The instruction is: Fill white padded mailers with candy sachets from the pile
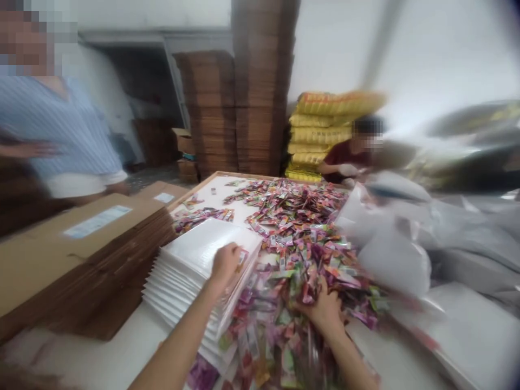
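Observation:
My left hand [225, 264] rests on top of a tall stack of white flat bags [190, 281], its fingers curled and pinched on a small colourful packet at the stack's right edge. My right hand [325, 311] reaches into a big heap of colourful small packets [296, 227] spread over the white table [211, 196], its fingers closed in among them. The picture is smeared by motion.
A pile of flattened brown cartons [77, 254] lies at the left. White plastic sacks [406, 249] crowd the right side. A person in a striped shirt [60, 130] stands at the far left. Another person [349, 154] sits behind the table, before yellow sacks [325, 124] and tall carton stacks [260, 86].

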### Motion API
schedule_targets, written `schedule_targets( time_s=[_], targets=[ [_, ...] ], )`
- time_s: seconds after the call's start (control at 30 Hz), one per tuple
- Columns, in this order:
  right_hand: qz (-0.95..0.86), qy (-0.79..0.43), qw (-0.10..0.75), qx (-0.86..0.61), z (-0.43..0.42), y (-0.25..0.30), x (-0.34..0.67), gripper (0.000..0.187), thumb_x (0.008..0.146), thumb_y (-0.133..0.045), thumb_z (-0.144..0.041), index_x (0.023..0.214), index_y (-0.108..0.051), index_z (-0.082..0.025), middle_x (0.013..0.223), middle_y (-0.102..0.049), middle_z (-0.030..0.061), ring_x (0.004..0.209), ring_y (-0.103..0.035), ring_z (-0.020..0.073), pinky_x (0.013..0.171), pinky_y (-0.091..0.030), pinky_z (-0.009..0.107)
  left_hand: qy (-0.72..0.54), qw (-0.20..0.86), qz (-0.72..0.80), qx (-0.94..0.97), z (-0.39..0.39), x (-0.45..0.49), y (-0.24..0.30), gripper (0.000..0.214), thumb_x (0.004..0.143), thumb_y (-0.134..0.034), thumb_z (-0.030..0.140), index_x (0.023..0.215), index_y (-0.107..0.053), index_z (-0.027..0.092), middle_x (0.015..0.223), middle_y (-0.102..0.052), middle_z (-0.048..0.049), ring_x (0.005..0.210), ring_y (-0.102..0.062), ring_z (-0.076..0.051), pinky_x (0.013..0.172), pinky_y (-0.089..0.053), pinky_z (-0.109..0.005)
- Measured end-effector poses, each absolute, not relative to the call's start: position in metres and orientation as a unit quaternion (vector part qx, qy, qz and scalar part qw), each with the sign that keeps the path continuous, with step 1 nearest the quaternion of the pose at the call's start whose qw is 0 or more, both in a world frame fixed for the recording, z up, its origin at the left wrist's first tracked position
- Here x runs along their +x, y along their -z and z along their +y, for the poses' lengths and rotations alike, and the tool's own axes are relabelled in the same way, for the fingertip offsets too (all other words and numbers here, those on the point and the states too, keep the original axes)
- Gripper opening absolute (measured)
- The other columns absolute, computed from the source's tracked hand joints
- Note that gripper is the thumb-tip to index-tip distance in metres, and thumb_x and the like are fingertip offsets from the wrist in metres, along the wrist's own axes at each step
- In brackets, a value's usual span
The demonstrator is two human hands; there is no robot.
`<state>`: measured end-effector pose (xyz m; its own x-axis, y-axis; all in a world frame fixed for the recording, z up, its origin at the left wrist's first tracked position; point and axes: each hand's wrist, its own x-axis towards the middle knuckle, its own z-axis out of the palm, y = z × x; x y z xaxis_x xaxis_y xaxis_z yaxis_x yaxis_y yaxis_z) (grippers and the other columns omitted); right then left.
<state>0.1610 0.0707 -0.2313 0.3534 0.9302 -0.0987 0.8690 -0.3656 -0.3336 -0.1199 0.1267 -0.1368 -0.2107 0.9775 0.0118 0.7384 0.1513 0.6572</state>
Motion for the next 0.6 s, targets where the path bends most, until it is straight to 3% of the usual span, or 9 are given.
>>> schedule_targets(
  time_s=[0.07, 0.13, 0.23, 0.3, 0.37, 0.47, 0.53, 0.6],
  targets=[
    [-0.584, -0.106, 0.106, -0.798, 0.068, 0.235, 0.154, 0.121, 0.056, -0.066, -0.078, 0.152, -0.020, -0.021, 0.127, -0.047, 0.0252, 0.116, -0.050, 0.0459, 0.089, -0.039, 0.059, -0.255, 0.147, 0.761, 0.578, 0.134, -0.154, 0.133, 0.031, 0.087, -0.050, 0.034, 0.102, -0.070, 0.015, 0.106, -0.067, -0.0157, 0.107, -0.058, -0.029, 0.096, -0.040, -0.040],
    [-0.611, -0.079, 0.097, -0.781, 0.071, 0.236, 0.149, 0.122, 0.055, -0.073, -0.070, 0.153, -0.021, -0.020, 0.130, -0.045, 0.0261, 0.119, -0.048, 0.0455, 0.092, -0.037, 0.058, -0.227, 0.101, 0.783, 0.570, 0.141, -0.166, 0.141, 0.036, 0.080, -0.060, 0.031, 0.110, -0.067, 0.012, 0.120, -0.059, -0.0212, 0.118, -0.050, -0.036, 0.100, -0.036, -0.048],
    [-0.657, -0.081, 0.094, -0.743, 0.082, 0.232, 0.151, 0.118, 0.054, -0.080, -0.054, 0.153, -0.024, -0.023, 0.131, -0.047, 0.0219, 0.120, -0.047, 0.0414, 0.095, -0.036, 0.052, -0.165, 0.034, 0.796, 0.582, 0.145, -0.148, 0.164, 0.070, 0.068, -0.074, 0.046, 0.127, -0.060, 0.011, 0.126, -0.051, -0.0279, 0.121, -0.042, -0.048, 0.096, -0.033, -0.061],
    [-0.686, -0.092, 0.092, -0.716, 0.088, 0.227, 0.157, 0.115, 0.054, -0.080, -0.051, 0.153, -0.026, -0.026, 0.130, -0.048, 0.0191, 0.120, -0.047, 0.0392, 0.096, -0.035, 0.051, -0.103, -0.032, 0.791, 0.602, 0.146, -0.130, 0.178, 0.085, 0.068, -0.072, 0.057, 0.138, -0.052, 0.014, 0.130, -0.047, -0.0298, 0.119, -0.042, -0.049, 0.092, -0.034, -0.063],
    [-0.698, -0.087, 0.079, -0.706, 0.089, 0.223, 0.164, 0.114, 0.054, -0.078, -0.057, 0.152, -0.026, -0.030, 0.135, -0.046, 0.0199, 0.125, -0.043, 0.0428, 0.097, -0.032, 0.057, -0.057, -0.072, 0.788, 0.609, 0.148, -0.122, 0.185, 0.080, 0.077, -0.058, 0.067, 0.141, -0.050, 0.018, 0.131, -0.047, -0.0288, 0.118, -0.043, -0.048, 0.090, -0.035, -0.061],
    [-0.657, -0.093, 0.051, -0.747, 0.086, 0.226, 0.165, 0.122, 0.048, -0.077, -0.069, 0.152, -0.023, -0.036, 0.152, -0.027, 0.0239, 0.132, -0.029, 0.0544, 0.092, -0.029, 0.068, -0.038, -0.026, 0.799, 0.600, 0.153, -0.133, 0.183, 0.067, 0.090, -0.029, 0.067, 0.132, -0.058, 0.024, 0.122, -0.054, -0.0226, 0.111, -0.050, -0.042, 0.087, -0.039, -0.059],
    [-0.621, -0.102, 0.063, -0.775, 0.084, 0.231, 0.159, 0.125, 0.047, -0.078, -0.068, 0.153, -0.021, -0.036, 0.155, -0.020, 0.0253, 0.132, -0.031, 0.0547, 0.089, -0.033, 0.064, -0.026, -0.017, 0.790, 0.612, 0.154, -0.147, 0.178, 0.056, 0.094, -0.027, 0.054, 0.126, -0.060, 0.022, 0.117, -0.056, -0.0192, 0.107, -0.052, -0.038, 0.085, -0.042, -0.055],
    [-0.607, -0.083, 0.094, -0.785, 0.085, 0.235, 0.152, 0.111, 0.058, -0.076, -0.058, 0.152, -0.024, -0.032, 0.148, -0.032, 0.0254, 0.125, -0.043, 0.0473, 0.088, -0.039, 0.056, -0.012, -0.038, 0.776, 0.630, 0.154, -0.156, 0.176, 0.044, 0.091, -0.039, 0.038, 0.123, -0.060, 0.016, 0.116, -0.057, -0.0194, 0.108, -0.052, -0.037, 0.085, -0.045, -0.052]
  ],
)
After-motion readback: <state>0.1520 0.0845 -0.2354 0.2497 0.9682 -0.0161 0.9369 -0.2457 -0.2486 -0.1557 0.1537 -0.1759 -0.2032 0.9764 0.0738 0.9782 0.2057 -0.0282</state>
